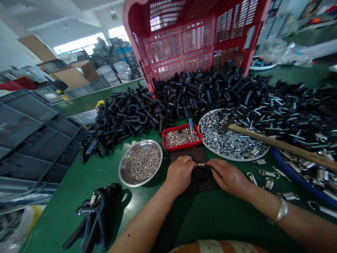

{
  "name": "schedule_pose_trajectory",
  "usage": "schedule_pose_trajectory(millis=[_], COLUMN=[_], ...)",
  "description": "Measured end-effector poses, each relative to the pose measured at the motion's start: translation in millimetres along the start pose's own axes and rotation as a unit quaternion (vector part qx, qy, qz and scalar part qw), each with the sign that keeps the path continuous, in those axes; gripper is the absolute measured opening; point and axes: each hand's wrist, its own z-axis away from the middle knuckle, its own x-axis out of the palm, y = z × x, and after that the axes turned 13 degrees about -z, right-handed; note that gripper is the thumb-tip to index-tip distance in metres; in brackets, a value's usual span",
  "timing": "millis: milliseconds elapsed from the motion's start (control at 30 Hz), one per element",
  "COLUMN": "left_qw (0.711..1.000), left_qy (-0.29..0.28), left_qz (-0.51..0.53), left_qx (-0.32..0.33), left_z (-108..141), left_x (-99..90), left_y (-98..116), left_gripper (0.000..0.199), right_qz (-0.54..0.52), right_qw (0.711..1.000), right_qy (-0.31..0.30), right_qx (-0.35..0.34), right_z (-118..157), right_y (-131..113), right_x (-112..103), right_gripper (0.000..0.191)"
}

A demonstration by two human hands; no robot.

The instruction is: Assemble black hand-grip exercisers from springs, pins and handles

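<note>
A metal coil spring stretches between my two hands over a dark mat on the green table. My left hand has its fingers closed at the spring's left end. At the other end, the fingers of my right hand pinch it. Just under the spring lies a black plastic part, partly covered by my fingers. Behind the mat, a red tray holds small metal pins and a blue-handled screwdriver. Left of my left hand sits a metal bowl of tiny metal pieces.
Black plastic parts pile up before a tipped red crate. A hammer lies across a plate of metal pieces. Loose springs and a blue tray are at right. Assembled clamps stand front left.
</note>
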Motion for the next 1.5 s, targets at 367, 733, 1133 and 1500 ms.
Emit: schedule_pose_trajectory(millis=[367,733,1133,1500], left_qw=[0.999,0.999,0.989,0.999], left_qy=[0.006,0.016,0.019,0.032], left_qz=[0.021,0.049,0.125,0.043], left_qx=[-0.029,-0.002,-0.079,0.006], left_z=[4,18,11,9], left_x=[2.6,3.1,4.7,1.8], left_y=[2,-5,-3,-3], left_gripper=[0.018,0.021,0.016,0.022], right_qz=[-0.020,0.016,0.015,-0.058], right_qw=[1.000,0.977,0.971,0.994], right_qy=[-0.016,-0.209,-0.237,-0.032], right_qx=[0.003,0.034,0.004,0.083], right_z=[-1,-69,-72,-44], right_y=[2,1,16,0], right_x=[-4,-15,0,-17], right_gripper=[0.024,0.020,0.015,0.014])
